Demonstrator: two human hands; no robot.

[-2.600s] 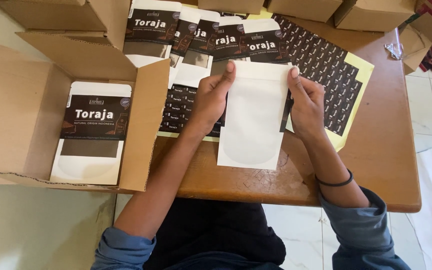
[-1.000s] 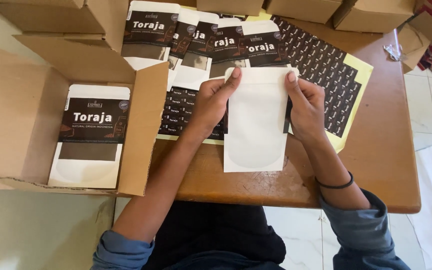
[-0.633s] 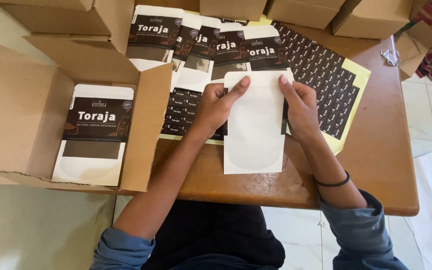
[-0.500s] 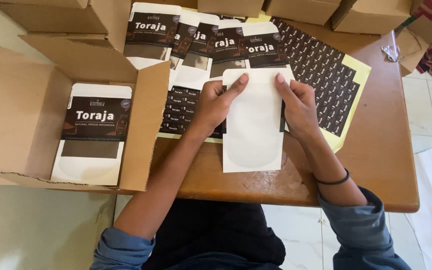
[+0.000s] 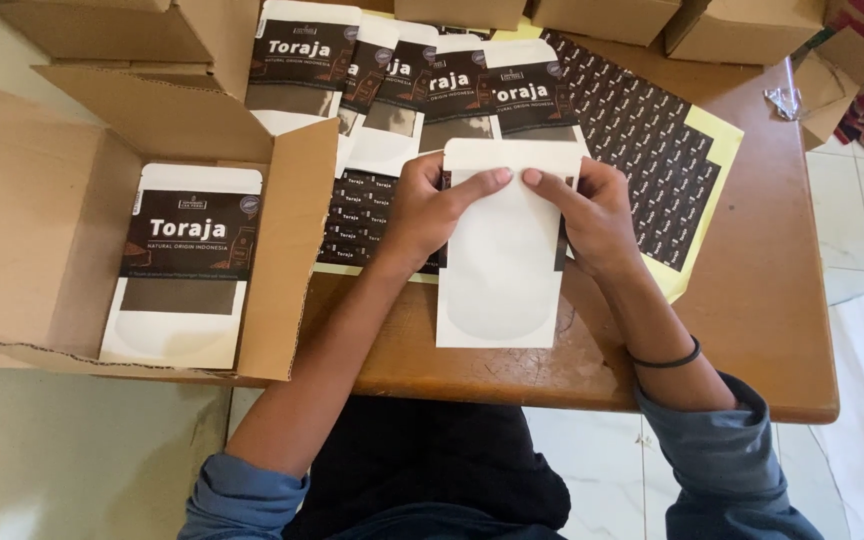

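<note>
The left hand [image 5: 430, 210] and the right hand [image 5: 592, 215] are pressing down on a plain white pouch [image 5: 502, 270] lying flat on the wooden worktop [image 5: 752, 300], near its front edge. Both hands' fingers are lying nearly straight across the pouch's upper part, fingertips almost meeting, thumbs at its side edges. A sticker sheet [image 5: 652, 140] is lying just behind the pouch, beside a row of labelled pouches [image 5: 402, 90]. One labelled pouch is lying in the open cardboard box [image 5: 42, 250] at left.

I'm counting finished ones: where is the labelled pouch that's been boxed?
In the head view, the labelled pouch lies flat in the open cardboard box at the table's left edge, left of the left hand.
</note>
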